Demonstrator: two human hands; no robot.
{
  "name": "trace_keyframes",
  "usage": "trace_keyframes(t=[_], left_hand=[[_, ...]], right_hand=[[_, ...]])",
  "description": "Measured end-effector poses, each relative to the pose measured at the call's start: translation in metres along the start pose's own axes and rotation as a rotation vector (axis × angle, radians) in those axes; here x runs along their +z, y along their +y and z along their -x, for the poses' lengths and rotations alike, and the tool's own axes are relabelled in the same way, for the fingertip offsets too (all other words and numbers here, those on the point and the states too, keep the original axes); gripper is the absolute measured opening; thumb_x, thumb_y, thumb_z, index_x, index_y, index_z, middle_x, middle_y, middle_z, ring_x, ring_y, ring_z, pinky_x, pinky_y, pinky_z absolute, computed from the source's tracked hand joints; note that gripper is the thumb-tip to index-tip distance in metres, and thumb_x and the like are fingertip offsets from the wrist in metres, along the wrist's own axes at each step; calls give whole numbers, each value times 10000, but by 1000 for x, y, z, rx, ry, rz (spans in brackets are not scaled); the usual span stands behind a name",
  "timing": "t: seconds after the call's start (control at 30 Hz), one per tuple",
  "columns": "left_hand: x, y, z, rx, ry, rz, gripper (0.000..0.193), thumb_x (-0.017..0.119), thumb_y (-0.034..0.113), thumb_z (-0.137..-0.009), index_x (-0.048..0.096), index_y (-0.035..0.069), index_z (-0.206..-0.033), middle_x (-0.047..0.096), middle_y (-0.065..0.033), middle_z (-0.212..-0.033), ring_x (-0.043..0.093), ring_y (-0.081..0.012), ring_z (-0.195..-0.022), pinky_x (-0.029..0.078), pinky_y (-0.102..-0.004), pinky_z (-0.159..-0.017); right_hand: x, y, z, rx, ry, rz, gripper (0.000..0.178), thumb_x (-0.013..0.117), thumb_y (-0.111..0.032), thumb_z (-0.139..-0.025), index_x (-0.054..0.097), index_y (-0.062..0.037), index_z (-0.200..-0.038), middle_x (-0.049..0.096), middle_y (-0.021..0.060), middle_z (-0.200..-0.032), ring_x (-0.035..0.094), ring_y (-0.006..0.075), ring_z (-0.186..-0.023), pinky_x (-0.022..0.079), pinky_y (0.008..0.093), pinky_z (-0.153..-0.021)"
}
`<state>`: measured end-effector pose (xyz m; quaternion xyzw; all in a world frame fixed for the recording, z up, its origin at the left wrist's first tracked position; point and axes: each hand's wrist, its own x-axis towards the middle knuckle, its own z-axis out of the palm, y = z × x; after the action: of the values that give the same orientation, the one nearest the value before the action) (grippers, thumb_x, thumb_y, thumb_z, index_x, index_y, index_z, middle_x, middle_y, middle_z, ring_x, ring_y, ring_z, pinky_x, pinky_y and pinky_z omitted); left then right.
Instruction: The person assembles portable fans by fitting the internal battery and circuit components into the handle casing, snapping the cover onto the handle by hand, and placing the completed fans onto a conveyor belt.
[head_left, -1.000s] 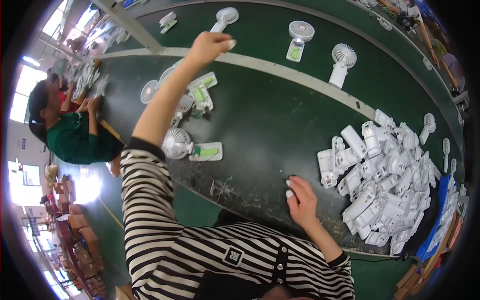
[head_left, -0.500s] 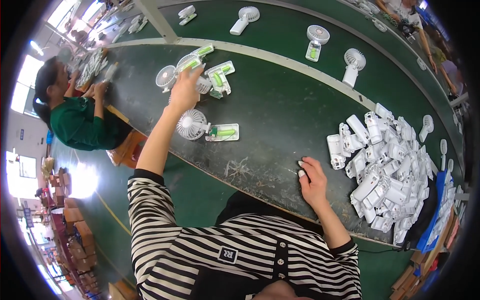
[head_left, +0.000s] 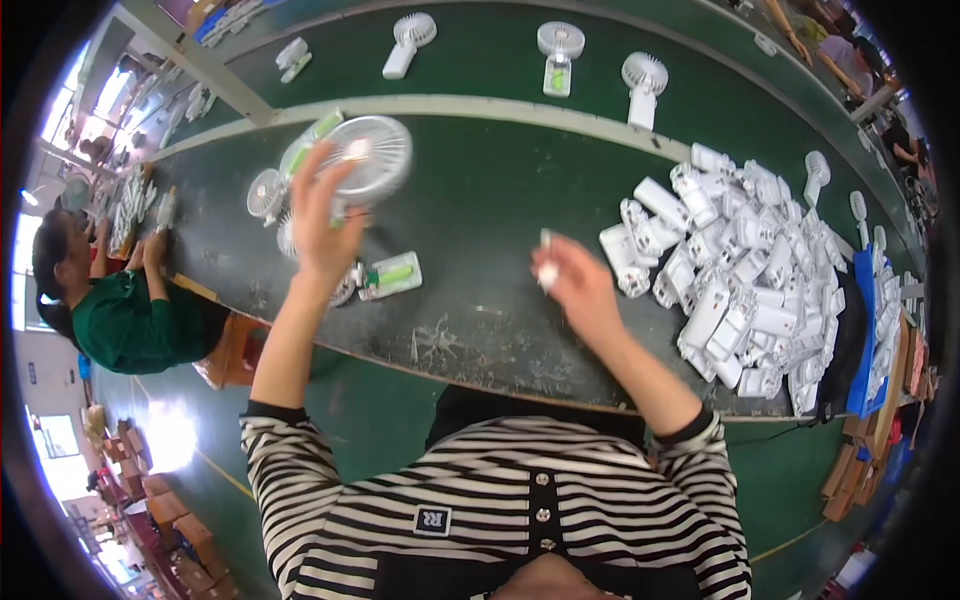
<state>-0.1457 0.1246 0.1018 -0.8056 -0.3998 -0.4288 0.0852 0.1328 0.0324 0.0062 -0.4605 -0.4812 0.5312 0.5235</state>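
Note:
A white handheld fan (head_left: 382, 160) with a round grille is raised off the table, my left hand (head_left: 325, 230) closed around its handle side; my fingers hide most of the handle. Behind and below that hand lie more small fans (head_left: 266, 194) and opened white housings with green cells. One fan's opened handle (head_left: 392, 276) lies flat near my left wrist, its head partly covered by my arm. My right hand (head_left: 585, 295) hovers over the middle of the table, fingers bent and apart, white coverings on its fingertips. It appears to hold nothing.
A large heap of white plastic housings (head_left: 750, 270) covers the table's right side. Beyond a pale rail (head_left: 470, 107), several fans (head_left: 643, 85) rest on a green belt. A co-worker in green (head_left: 140, 320) sits at left. A blue bin (head_left: 868, 330) stands at far right.
My left hand has lifted a fan from the cluster at the left. My right hand has moved up and leftward from beside the heap. The whole view has shifted a little.

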Motion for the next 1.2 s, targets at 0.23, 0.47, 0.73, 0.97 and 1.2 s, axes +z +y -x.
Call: trace_keyframes(t=[0.23,0.47,0.73,0.97,1.2], left_hand=[[78,69,47,148,-252,459,393,606,-38,-623,560,28,-1008,407,-231,-1234,412,-391,-1155,394,-432,-920],[84,79,48,-131,-332,389,610,495,-127,-587,452,10,-1179,436,-156,-1243,393,-335,-1181,375,-378,-949],[95,93,34,203,-875,404,613,502,-87,-596,464,69,-1187,449,-96,-1232,328,-289,-1236,230,-472,-1035],[95,89,21,250,-1054,236,439,609,36,-621,535,48,-1053,507,-89,-1065,492,-285,-1011,351,-427,-941],[105,103,54,-720,-1064,790,233,613,111,-732,527,-15,-908,616,-155,-803,617,-240,-685,482,-333,-608]], right_hand=[[20,-35,-36,386,-103,-567,422,580,-176,-816,448,14,-1168,552,97,-1041,575,186,-912,504,341,-733],[-39,-27,10,191,290,-343,414,621,-74,-729,476,27,-1104,581,98,-975,572,170,-890,446,294,-813],[-77,-34,41,110,321,-328,584,577,-20,-722,353,26,-1259,525,111,-1111,522,186,-1020,412,308,-889],[-85,-49,23,-1,410,-316,634,620,-3,-694,347,37,-1264,512,114,-1125,520,179,-1015,420,303,-875],[-68,-75,13,-22,331,-460,478,574,-40,-739,420,18,-1188,535,89,-1091,539,177,-993,432,324,-877]])
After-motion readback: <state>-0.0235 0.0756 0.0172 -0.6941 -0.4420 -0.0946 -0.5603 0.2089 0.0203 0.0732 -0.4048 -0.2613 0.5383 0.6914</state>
